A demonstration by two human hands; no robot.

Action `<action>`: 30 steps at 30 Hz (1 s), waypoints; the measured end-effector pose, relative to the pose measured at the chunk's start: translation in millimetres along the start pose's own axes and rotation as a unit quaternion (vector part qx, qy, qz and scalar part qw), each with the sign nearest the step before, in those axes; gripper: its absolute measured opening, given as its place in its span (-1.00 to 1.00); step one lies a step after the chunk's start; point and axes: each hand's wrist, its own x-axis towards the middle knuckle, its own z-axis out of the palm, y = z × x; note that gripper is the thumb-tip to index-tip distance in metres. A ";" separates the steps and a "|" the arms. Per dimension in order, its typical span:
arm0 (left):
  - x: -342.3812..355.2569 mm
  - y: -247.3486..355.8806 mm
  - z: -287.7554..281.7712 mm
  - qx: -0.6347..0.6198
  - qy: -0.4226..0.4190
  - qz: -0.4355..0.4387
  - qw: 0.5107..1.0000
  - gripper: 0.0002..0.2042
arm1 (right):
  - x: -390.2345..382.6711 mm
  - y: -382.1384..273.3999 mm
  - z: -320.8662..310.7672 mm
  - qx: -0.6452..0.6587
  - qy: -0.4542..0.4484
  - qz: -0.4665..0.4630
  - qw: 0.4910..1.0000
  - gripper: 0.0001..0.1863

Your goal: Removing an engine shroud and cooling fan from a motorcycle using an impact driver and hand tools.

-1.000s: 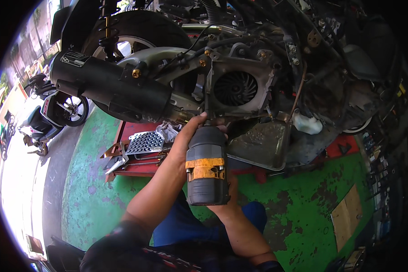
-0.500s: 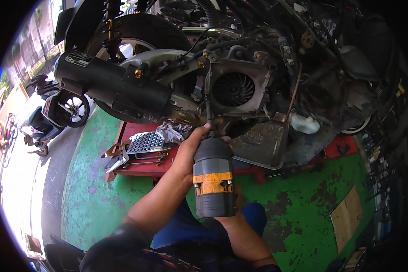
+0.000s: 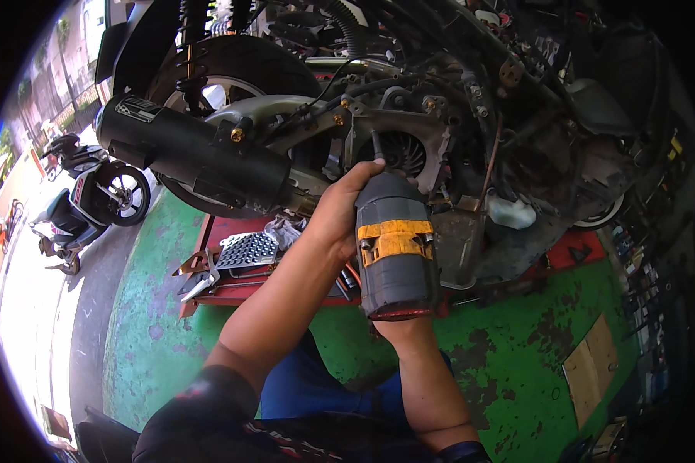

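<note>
Gripping boxy grey-and-yellow power driver (image 3: pixel 394 251), left hand (image 3: pixel 340 212) clamped on nose, right hand (image 3: pixel 400 328) underneath, ribbed engine fan (image 3: pixel 401 152).

I note a grey cordless driver (image 3: pixel 394 247) with a yellow band, held upright, its bit against the engine cover (image 3: pixel 398 143). That grey metal cover carries a round finned fan and stands bolted on.

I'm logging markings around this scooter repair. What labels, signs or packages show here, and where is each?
Badge: small pale rectangular plate on the black exhaust muffler, upper left.
Band: yellow wrap-around label on the grey power drill that both hands grip.
Cardboard piece: flat brown rectangle on the green floor, lower right.
</note>
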 end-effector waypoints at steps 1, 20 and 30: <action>1.8 0.8 -0.8 0.002 0.000 0.000 1.000 -0.67 | 1.6 -2.2 0.9 -0.139 0.003 -0.021 0.990 -0.40; 14.9 8.9 -10.6 -0.079 -0.049 -0.041 0.995 -0.63 | 19.6 -32.9 -24.2 -0.256 0.029 0.014 0.966 -0.39; 11.9 5.3 -0.2 -0.036 0.002 -0.038 0.999 -0.65 | 12.5 -19.3 -12.8 -0.259 0.061 -0.099 0.959 -0.60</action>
